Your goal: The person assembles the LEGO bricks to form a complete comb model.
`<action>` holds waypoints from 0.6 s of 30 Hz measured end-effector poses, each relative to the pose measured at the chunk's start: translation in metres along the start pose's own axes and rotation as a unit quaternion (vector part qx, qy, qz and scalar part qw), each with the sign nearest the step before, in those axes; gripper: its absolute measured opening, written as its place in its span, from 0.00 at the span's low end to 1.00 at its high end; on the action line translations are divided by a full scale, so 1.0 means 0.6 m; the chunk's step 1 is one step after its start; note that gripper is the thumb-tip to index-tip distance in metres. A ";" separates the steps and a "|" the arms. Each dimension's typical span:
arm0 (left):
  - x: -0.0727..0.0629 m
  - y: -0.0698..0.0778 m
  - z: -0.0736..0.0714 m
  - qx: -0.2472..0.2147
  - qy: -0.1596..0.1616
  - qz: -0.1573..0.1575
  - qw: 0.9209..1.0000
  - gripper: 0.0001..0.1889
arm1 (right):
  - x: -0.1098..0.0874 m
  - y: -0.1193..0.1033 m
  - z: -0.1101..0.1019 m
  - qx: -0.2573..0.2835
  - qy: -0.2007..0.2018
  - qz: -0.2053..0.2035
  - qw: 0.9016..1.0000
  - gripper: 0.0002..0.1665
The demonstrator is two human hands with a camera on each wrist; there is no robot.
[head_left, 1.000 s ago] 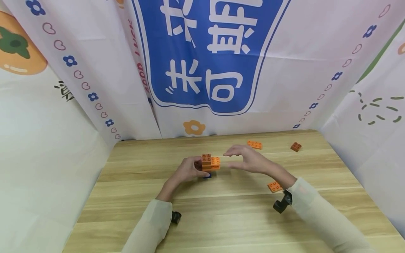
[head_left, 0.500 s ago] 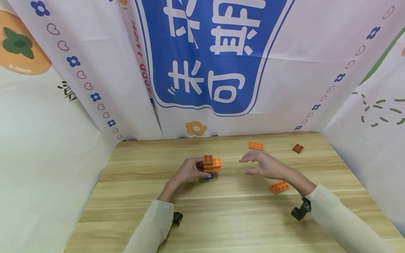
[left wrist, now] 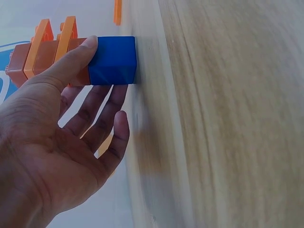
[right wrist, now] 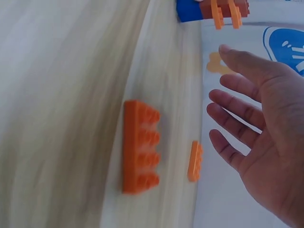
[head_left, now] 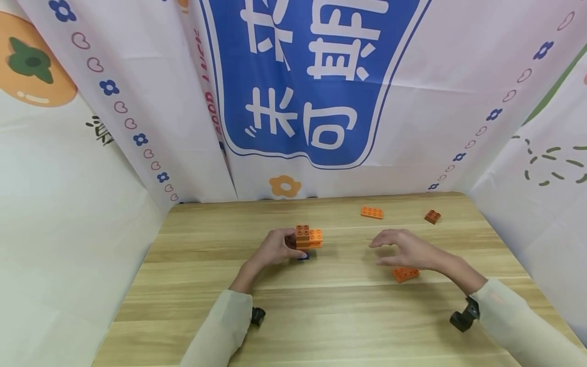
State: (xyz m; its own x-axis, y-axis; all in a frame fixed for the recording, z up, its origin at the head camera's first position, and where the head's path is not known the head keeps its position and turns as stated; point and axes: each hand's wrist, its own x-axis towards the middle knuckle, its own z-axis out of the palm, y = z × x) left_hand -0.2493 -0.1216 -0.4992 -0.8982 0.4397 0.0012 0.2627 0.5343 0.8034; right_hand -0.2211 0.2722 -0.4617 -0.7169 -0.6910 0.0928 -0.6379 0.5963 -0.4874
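My left hand (head_left: 276,246) grips a stack of toy building bricks (head_left: 302,235) standing upright on the table. In the left wrist view the stack has a blue brick (left wrist: 114,61) at its base, then brown bricks alternating with two thin orange plates (left wrist: 66,38) that jut out to one side. The left thumb lies across the lower brown brick and the edge of the blue one, with fingers behind. My right hand (head_left: 410,250) hovers over the table with relaxed, parted fingers and holds nothing. Nearest to it is an orange studded plate (right wrist: 137,147), partly covered by the hand in the head view.
Farther back lies a second orange plate (head_left: 372,212). A small brown brick (head_left: 432,216) sits at the back right of the wooden table (head_left: 293,326). Printed white cloth (head_left: 426,137) hangs behind the table and at both sides.
My right hand has moved away from the stack, to the right and slightly nearer, toward the closer orange plate. The left hand keeps its grip on the stack.
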 end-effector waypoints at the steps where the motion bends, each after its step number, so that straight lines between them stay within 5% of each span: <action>1: 0.000 0.000 -0.001 0.000 0.000 0.001 1.000 0.16 | -0.006 0.003 -0.001 -0.003 -0.003 -0.001 1.000 0.21; 18: -0.001 0.004 -0.001 -0.008 -0.001 -0.005 1.000 0.16 | -0.080 0.035 0.001 -0.035 -0.012 0.002 0.999 0.30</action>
State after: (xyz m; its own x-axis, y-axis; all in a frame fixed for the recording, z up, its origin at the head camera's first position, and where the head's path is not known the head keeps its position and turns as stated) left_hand -0.2483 -0.1210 -0.4971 -0.9001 0.4357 -0.0084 0.2479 0.5280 0.8123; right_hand -0.1997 0.3180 -0.4771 -0.7131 -0.6976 0.0698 -0.6539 0.6258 -0.4251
